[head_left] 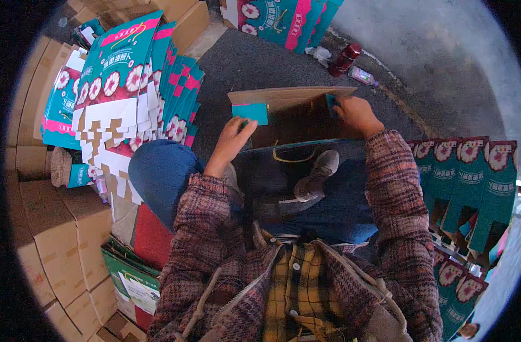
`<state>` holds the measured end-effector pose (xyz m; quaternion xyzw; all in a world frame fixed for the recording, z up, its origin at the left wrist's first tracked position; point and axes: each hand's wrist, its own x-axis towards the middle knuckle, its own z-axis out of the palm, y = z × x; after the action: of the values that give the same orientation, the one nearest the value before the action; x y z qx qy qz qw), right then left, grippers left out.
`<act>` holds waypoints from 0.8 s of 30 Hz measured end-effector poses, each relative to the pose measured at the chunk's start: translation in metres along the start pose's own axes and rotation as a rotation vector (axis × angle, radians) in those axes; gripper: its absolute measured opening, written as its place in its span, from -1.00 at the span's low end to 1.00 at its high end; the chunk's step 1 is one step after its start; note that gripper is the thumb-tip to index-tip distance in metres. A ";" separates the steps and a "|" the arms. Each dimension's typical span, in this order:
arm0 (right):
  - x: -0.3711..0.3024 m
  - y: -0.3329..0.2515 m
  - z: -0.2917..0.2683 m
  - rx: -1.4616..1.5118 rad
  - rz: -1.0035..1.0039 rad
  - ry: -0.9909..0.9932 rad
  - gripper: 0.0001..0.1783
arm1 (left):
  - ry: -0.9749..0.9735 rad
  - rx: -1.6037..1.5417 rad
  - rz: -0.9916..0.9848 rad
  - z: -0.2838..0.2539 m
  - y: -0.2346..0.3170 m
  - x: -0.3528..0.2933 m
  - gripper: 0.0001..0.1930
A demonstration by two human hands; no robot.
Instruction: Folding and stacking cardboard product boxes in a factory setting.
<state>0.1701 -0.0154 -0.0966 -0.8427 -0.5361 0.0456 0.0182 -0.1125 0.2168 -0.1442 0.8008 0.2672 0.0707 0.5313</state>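
Observation:
An opened cardboard gift box [293,96] stands in front of my legs, its brown inside showing. A yellow cord handle [294,161] hangs on its near side. At its left end, my left hand [233,138] pinches the small teal flap [252,112] between thumb and fingers. My right hand [358,115] is closed round the right end of the box, by another teal flap [331,101]. The right fingertips are partly hidden behind the box edge.
Flat printed teal-and-pink cartons [121,68] are stacked at left, beside brown boxes [61,239]. Rows of folded teal boxes [468,176] stand at right. A dark red flask [345,60] and a small bottle [361,76] are on the floor ahead. Green bags [129,279] lie lower left.

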 end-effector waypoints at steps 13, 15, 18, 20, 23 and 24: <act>0.002 0.017 0.017 0.744 0.376 0.035 -0.44 | 0.042 -0.018 0.025 0.004 -0.004 0.000 -0.39; -0.011 0.034 0.019 0.804 0.408 0.064 -0.34 | 0.043 -0.013 0.029 0.010 -0.009 0.004 -0.39; 0.010 0.012 -0.007 1.246 0.942 0.059 -0.24 | 0.085 0.027 -0.003 0.004 -0.011 -0.001 -0.38; -0.007 0.019 -0.005 1.261 0.679 -0.007 -0.22 | -0.025 -0.094 0.000 -0.007 -0.009 -0.004 -0.41; -0.010 0.035 0.000 1.286 0.508 -0.125 -0.17 | 0.258 -0.164 0.059 -0.001 0.004 -0.015 -0.42; -0.008 0.039 0.003 1.316 0.584 -0.188 -0.15 | 0.260 -0.165 0.056 -0.003 0.004 -0.017 -0.42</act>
<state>0.2018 -0.0391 -0.1025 -0.7585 -0.1500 0.4341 0.4623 -0.1268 0.2090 -0.1366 0.7457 0.3045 0.2105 0.5540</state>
